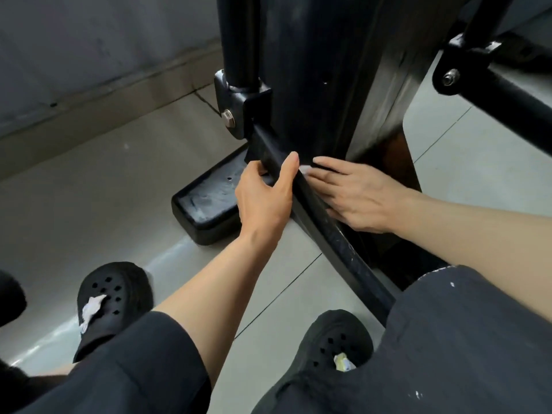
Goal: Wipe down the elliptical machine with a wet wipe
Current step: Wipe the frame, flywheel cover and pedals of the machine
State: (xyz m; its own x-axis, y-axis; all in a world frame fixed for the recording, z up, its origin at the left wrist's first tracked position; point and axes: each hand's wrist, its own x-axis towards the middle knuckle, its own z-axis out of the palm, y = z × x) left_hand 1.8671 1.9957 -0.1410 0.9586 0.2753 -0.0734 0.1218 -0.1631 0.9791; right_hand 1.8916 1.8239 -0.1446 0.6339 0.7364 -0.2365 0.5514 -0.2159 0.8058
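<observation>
- Black painted steel forms the elliptical machine [322, 70]: a broad upright housing, a round post clamped in a bracket, and a hex bolt [228, 118] of bright metal.
- Sloping bar [325, 231], black, square-edged and scuffed, runs from the bracket down toward the person's knee.
- Left hand [264, 195] grasps the bar, thumb over its top edge, fingers curled behind it.
- Right hand [355, 195] lies flat with straight fingers, pressing a white wet wipe [305, 169] against the far side of the bar at the foot of the housing; only a corner shows.
- Foot cap [206, 204], black moulded plastic, dusty, rests on smooth grey floor tiles [104, 174].
- Black perforated clogs [115, 297]; no legible writing or brand.
</observation>
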